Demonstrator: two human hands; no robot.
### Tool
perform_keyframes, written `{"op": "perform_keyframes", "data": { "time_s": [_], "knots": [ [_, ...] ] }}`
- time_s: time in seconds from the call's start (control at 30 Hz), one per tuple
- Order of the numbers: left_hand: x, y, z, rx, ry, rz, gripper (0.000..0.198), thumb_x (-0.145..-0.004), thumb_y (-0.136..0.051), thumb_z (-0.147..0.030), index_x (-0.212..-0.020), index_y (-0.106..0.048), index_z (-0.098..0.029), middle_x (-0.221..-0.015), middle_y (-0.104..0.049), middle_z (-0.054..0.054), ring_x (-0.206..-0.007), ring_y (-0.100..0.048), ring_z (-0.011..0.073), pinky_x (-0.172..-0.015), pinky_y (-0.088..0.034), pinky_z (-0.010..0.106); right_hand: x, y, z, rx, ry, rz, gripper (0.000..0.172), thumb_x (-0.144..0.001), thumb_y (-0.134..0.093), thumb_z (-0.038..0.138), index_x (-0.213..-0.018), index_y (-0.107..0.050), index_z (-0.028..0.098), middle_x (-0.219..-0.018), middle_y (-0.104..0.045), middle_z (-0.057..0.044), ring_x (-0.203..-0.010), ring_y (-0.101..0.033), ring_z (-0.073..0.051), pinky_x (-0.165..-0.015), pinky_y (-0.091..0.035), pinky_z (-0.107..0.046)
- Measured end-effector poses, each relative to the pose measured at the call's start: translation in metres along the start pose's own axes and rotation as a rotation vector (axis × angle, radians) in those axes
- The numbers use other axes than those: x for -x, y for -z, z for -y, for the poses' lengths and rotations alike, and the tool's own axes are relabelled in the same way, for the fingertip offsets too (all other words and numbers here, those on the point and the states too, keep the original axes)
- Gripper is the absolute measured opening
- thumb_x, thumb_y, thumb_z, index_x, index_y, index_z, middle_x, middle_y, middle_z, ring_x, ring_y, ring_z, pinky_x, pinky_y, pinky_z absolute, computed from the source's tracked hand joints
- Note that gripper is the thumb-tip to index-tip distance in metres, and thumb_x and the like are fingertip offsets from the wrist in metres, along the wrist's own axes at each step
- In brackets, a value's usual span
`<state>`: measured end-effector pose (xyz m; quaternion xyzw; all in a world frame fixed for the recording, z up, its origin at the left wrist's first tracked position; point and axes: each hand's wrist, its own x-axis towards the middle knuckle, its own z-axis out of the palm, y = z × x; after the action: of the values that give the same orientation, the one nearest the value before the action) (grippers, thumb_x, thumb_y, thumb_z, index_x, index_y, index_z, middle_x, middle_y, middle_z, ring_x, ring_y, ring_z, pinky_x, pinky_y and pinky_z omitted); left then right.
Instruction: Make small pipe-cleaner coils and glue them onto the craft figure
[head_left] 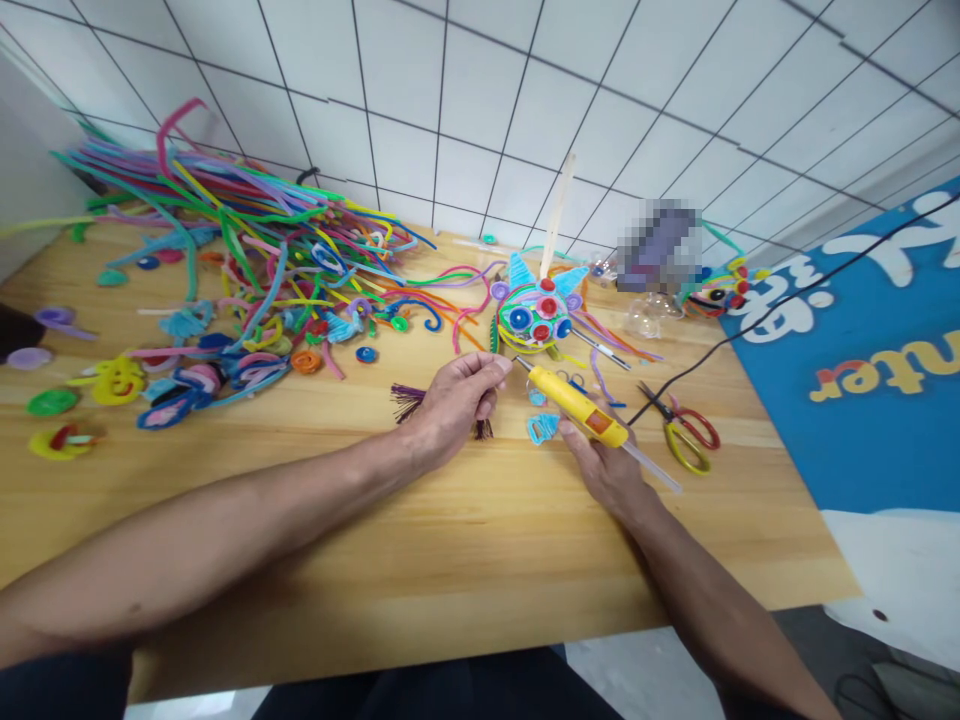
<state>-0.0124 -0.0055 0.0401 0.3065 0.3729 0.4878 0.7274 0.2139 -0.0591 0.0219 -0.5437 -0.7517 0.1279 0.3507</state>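
My left hand [456, 405] presses thumb to forefinger, on what I can't tell; just beside those tips is the nozzle [523, 364], probably hot. The glue gun [571, 397], likely light and stiff, sits gripped in my right hand [616, 478], best held by its handle.

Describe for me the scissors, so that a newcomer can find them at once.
On the wooden table, look towards the edge beside the blue sign. There, to the right of the right hand and its yellow glue gun, lie the scissors. Two handle loops, one red and one yellow, set them apart from the glue gun.
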Motion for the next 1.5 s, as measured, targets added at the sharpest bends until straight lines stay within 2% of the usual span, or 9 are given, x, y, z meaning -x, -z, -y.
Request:
{"op": "perform_keyframes", "data": {
  "time_s": [0.23,0.4,0.67,1.0,1.17,1.3,1.5],
  "knots": [
    [-0.0002,0.0006,0.0007,0.001,-0.006,0.011,0.033,-0.077,-0.084,-0.037,-0.072,-0.06,-0.015,-0.067,-0.055,-0.005,-0.044,-0.038,0.0018,-0.043,-0.024,0.021,-0.0009,0.0001,0.0004,0.02,0.053,-0.006,0.018,-0.103,-0.056,0.04,-0.099,-0.066,0.025,-0.091,-0.07,-0.005,-0.087,-0.068,-0.025,-0.081,-0.057,-0.04],
    [-0.0008,0.0004,0.0008,-0.004,-0.008,0.01,0.033,-0.076,-0.085,-0.037,-0.071,-0.06,-0.016,-0.066,-0.054,-0.005,-0.043,-0.038,0.0019,-0.043,-0.023,0.021,-0.0019,0.0007,0.0004,0.017,0.036,-0.007,0.021,-0.102,-0.056,0.044,-0.096,-0.065,0.026,-0.088,-0.07,-0.005,-0.086,-0.068,-0.025,-0.079,-0.058,-0.041],
    [-0.0002,-0.0004,0.0001,-0.011,-0.006,0.004,0.034,-0.075,-0.086,-0.038,-0.071,-0.06,-0.016,-0.064,-0.053,-0.005,-0.044,-0.037,0.0021,-0.043,-0.024,0.021,0.0001,-0.0006,-0.0009,0.0,0.004,0.004,0.02,-0.101,-0.056,0.043,-0.104,-0.067,0.026,-0.089,-0.071,-0.005,-0.089,-0.069,-0.026,-0.084,-0.058,-0.041],
    [0.0,-0.0005,-0.0002,0.003,-0.004,0.011,0.034,-0.075,-0.085,-0.038,-0.071,-0.06,-0.015,-0.066,-0.055,-0.005,-0.043,-0.038,0.0016,-0.043,-0.023,0.021,0.001,-0.0017,-0.0031,0.022,0.001,-0.016,0.024,-0.101,-0.057,0.046,-0.093,-0.066,0.025,-0.084,-0.07,-0.005,-0.086,-0.068,-0.025,-0.08,-0.058,-0.04],
    [-0.0001,-0.0009,-0.0008,0.005,0.004,0.008,0.036,-0.072,-0.088,-0.038,-0.071,-0.06,-0.016,-0.065,-0.055,-0.005,-0.043,-0.037,0.0018,-0.043,-0.023,0.021,0.0017,-0.0015,-0.005,0.029,0.007,-0.015,0.023,-0.101,-0.057,0.045,-0.095,-0.067,0.026,-0.085,-0.07,-0.005,-0.087,-0.068,-0.026,-0.083,-0.058,-0.041],
    [-0.0004,-0.0002,0.0007,-0.002,0.002,0.01,0.034,-0.073,-0.087,-0.038,-0.071,-0.061,-0.016,-0.066,-0.055,-0.005,-0.043,-0.038,0.0018,-0.043,-0.024,0.021,0.0014,-0.0009,-0.0036,0.027,0.016,-0.022,0.023,-0.101,-0.057,0.046,-0.095,-0.067,0.026,-0.086,-0.071,-0.004,-0.084,-0.068,-0.025,-0.08,-0.058,-0.039],
    [0.0006,0.0002,0.001,-0.001,0.002,0.007,0.03,-0.076,-0.084,-0.036,-0.073,-0.062,-0.015,-0.067,-0.055,-0.005,-0.043,-0.038,0.0021,-0.043,-0.024,0.021,0.0005,-0.001,-0.0035,0.017,0.039,-0.034,0.02,-0.1,-0.059,0.044,-0.096,-0.067,0.026,-0.09,-0.072,-0.005,-0.088,-0.069,-0.026,-0.085,-0.059,-0.041]
  ]
}}
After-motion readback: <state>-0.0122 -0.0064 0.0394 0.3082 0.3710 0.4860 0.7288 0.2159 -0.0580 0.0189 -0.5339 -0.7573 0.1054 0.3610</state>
